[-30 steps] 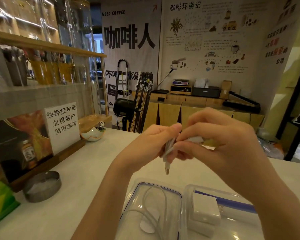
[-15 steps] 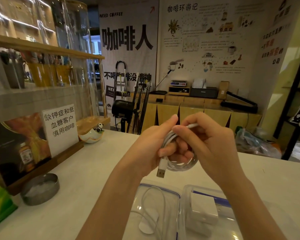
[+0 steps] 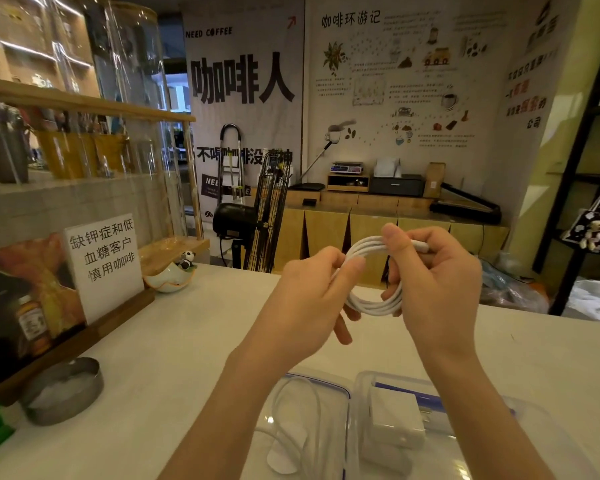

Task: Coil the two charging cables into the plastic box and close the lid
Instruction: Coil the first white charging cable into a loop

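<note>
A white charging cable (image 3: 371,306) is wound into a small round coil and held in the air above the white counter (image 3: 174,341). My left hand (image 3: 312,292) pinches the coil's left side. My right hand (image 3: 433,282) grips its right side, thumb on top, with one plug end sticking out past the thumb. Below, at the near edge, stands a clear plastic box (image 3: 465,400) with white charger blocks (image 3: 395,420) inside. Left of it lies the clear lid (image 3: 343,393), and a second white cable (image 3: 305,420) with a round puck rests on the lid.
A round metal tin (image 3: 63,389) stands at the left of the counter. Behind it are a wooden sign holder with a white notice (image 3: 104,258) and a small panda dish (image 3: 174,278). Glass display shelving rises along the left side.
Both hands have lifted the cable higher and spread the loops into a round coil. The USB plug that hung below my left hand is no longer hanging there.
</note>
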A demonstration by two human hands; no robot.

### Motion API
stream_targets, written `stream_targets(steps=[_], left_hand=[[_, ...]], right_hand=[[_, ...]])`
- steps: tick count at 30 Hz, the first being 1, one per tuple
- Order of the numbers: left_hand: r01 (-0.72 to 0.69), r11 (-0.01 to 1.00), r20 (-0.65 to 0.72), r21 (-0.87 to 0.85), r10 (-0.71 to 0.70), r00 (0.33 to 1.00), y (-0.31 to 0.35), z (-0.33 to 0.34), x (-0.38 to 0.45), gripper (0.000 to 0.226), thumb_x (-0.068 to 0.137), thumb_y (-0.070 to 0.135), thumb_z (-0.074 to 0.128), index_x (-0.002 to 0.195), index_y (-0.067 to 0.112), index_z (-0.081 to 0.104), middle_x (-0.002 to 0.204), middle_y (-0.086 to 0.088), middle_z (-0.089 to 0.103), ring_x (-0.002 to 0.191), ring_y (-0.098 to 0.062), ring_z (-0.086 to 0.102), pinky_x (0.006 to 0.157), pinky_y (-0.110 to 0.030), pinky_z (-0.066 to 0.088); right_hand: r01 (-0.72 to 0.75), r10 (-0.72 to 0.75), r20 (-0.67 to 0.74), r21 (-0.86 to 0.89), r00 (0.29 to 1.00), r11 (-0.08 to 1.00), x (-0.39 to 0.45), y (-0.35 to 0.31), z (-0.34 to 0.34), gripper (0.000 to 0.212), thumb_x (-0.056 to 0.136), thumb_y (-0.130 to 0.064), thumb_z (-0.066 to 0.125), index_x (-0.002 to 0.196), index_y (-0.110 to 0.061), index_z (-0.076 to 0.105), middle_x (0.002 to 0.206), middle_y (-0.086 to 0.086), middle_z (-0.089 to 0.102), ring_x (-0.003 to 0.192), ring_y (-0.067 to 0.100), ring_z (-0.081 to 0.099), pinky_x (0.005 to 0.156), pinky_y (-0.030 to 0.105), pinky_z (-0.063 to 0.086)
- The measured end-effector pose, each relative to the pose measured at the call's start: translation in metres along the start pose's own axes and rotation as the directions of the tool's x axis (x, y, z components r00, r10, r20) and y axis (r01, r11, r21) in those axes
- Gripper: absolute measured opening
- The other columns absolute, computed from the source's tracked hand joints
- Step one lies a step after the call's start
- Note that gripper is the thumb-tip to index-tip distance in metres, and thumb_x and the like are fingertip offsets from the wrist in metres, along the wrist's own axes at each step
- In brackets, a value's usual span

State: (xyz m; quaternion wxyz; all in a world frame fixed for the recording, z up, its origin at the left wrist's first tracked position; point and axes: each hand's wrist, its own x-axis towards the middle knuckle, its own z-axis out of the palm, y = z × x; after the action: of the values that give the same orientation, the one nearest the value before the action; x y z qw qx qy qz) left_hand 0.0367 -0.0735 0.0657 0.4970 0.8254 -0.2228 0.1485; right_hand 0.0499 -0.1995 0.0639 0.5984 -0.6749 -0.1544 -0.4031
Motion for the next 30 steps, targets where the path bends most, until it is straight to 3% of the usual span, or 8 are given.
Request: stream_targets(steps=[4, 8, 15, 17, 19, 23, 26, 30], left_hand=[[-0.009, 0.991, -0.048, -0.136, 0.002, 0.999, -0.004, 0.006, 0.004, 0.022, 0.095, 0.03, 0.038, 0.082, 0.018, 0.051, 0.068, -0.004, 0.064, 0.035, -0.009, 0.052, 0.031, -0.011, 0.033], [0.081, 0.919, -0.02, -0.385, -0.096, 0.995, -0.008, -0.004, 0.007, 0.028, 0.094, 0.025, 0.041, 0.071, 0.013, 0.051, 0.055, -0.003, 0.066, 0.03, -0.011, 0.049, 0.027, -0.014, 0.032], [0.213, 0.977, 0.059, 0.024, -0.214, 0.975, -0.017, -0.012, 0.006, 0.022, 0.095, 0.026, 0.041, 0.085, 0.012, 0.054, 0.054, -0.007, 0.063, 0.039, -0.014, 0.063, 0.033, -0.017, 0.045], [0.223, 0.973, 0.082, 0.06, -0.227, 0.97, -0.018, -0.01, 0.008, 0.022, 0.096, 0.025, 0.039, 0.086, 0.01, 0.053, 0.057, -0.009, 0.063, 0.039, -0.013, 0.062, 0.035, -0.017, 0.047], [0.228, 0.974, 0.113, 0.006, -0.227, 0.967, -0.018, -0.01, 0.009, 0.023, 0.096, 0.025, 0.038, 0.085, 0.011, 0.053, 0.056, -0.01, 0.063, 0.039, -0.015, 0.063, 0.035, -0.018, 0.047], [0.182, 0.982, 0.071, -0.057, -0.178, 0.981, -0.018, -0.011, 0.01, 0.024, 0.095, 0.026, 0.04, 0.086, 0.009, 0.055, 0.057, -0.009, 0.061, 0.039, -0.015, 0.062, 0.035, -0.018, 0.048], [0.15, 0.989, 0.048, 0.006, -0.15, 0.987, -0.021, -0.006, 0.01, 0.024, 0.095, 0.028, 0.041, 0.085, 0.01, 0.054, 0.058, -0.007, 0.06, 0.039, -0.013, 0.062, 0.035, -0.017, 0.046], [0.175, 0.985, 0.118, 0.008, -0.175, 0.977, -0.022, 0.003, 0.01, 0.027, 0.095, 0.027, 0.039, 0.084, 0.008, 0.053, 0.057, -0.006, 0.061, 0.039, -0.013, 0.062, 0.035, -0.02, 0.048]], right_hand=[[0.019, -0.019, -0.015, 0.013, 1.0, 1.0, -0.002, -0.002, 0.002, 0.014, 0.085, -0.027, 0.055, 0.073, -0.021, 0.058, 0.056, -0.008, 0.056, 0.049, 0.005, 0.056, 0.042, 0.009, 0.042], [0.114, -0.089, 0.168, -0.148, 0.982, 0.982, 0.003, -0.004, -0.005, 0.01, 0.086, -0.027, 0.053, 0.084, -0.023, 0.063, 0.069, -0.008, 0.06, 0.063, 0.009, 0.057, 0.055, 0.023, 0.05], [0.47, -0.077, 0.528, -0.667, 0.846, 0.578, 0.008, -0.013, -0.017, 0.019, 0.085, -0.026, 0.056, 0.091, -0.016, 0.07, 0.08, -0.006, 0.049, 0.084, 0.011, 0.036, 0.065, 0.025, 0.027], [0.377, -0.02, 0.501, -0.624, 0.865, 0.685, 0.007, -0.015, -0.018, 0.016, 0.084, -0.027, 0.057, 0.089, -0.019, 0.07, 0.075, -0.008, 0.052, 0.077, 0.01, 0.04, 0.064, 0.023, 0.029], [0.05, 0.15, 0.416, -0.434, 0.897, 0.9, 0.009, -0.018, -0.019, 0.01, 0.081, -0.023, 0.061, 0.08, -0.023, 0.071, 0.071, -0.011, 0.059, 0.072, 0.007, 0.05, 0.059, 0.016, 0.034], [-0.452, 0.497, 0.498, -0.218, 0.711, 0.865, 0.014, -0.018, -0.025, 0.011, 0.08, -0.019, 0.063, 0.076, -0.019, 0.072, 0.06, -0.003, 0.06, 0.06, 0.01, 0.05, 0.054, 0.018, 0.038], [-0.521, 0.547, 0.567, -0.228, 0.616, 0.823, 0.014, -0.019, -0.023, 0.012, 0.082, -0.017, 0.06, 0.079, -0.01, 0.069, 0.055, 0.001, 0.053, 0.05, 0.009, 0.045, 0.044, 0.017, 0.037], [-0.427, 0.454, 0.611, -0.202, 0.649, 0.882, 0.009, -0.024, -0.016, 0.011, 0.084, -0.014, 0.058, 0.075, -0.011, 0.063, 0.048, -0.004, 0.061, 0.037, 0.0, 0.047, 0.037, 0.009, 0.036]])
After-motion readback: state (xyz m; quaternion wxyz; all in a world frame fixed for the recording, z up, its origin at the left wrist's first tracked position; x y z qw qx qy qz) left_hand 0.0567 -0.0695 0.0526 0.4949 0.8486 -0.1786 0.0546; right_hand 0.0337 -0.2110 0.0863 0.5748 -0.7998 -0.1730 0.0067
